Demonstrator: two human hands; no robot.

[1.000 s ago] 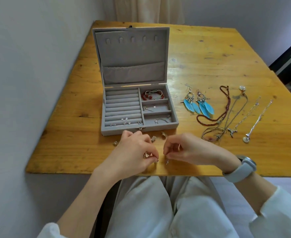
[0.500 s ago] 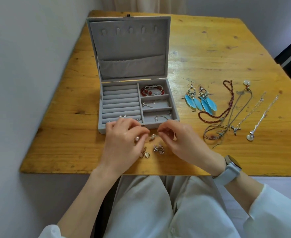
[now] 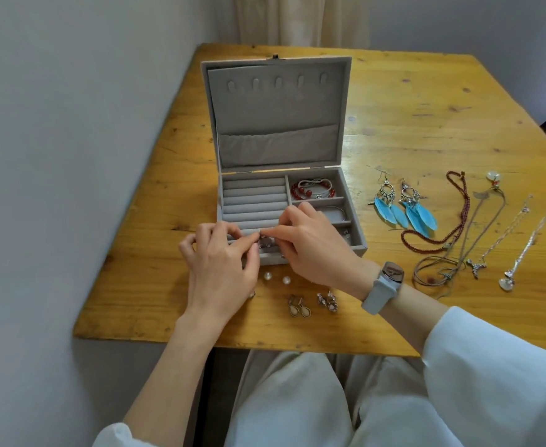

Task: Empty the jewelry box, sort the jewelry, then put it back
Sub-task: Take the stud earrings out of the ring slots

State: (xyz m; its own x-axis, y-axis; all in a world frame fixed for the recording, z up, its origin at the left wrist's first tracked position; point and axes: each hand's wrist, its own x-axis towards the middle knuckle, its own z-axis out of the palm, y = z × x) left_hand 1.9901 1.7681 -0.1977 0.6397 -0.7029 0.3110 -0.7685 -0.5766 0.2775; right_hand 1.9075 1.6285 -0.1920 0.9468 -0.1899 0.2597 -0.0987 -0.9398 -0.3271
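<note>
No text, label, brand or number can be read anywhere in this view.

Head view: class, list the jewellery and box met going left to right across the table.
Open grey velvet jewelry box → blue feather earrings → dark red beaded necklace → silver chain with a shell-like pendant.

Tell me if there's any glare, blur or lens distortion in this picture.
Head view: soft daylight, pale sheen on the table right of the jewelry box; wide-angle lens bows the table edges; left hand and right hand are fairly sharp; what they pinch is too small to identify.
</note>
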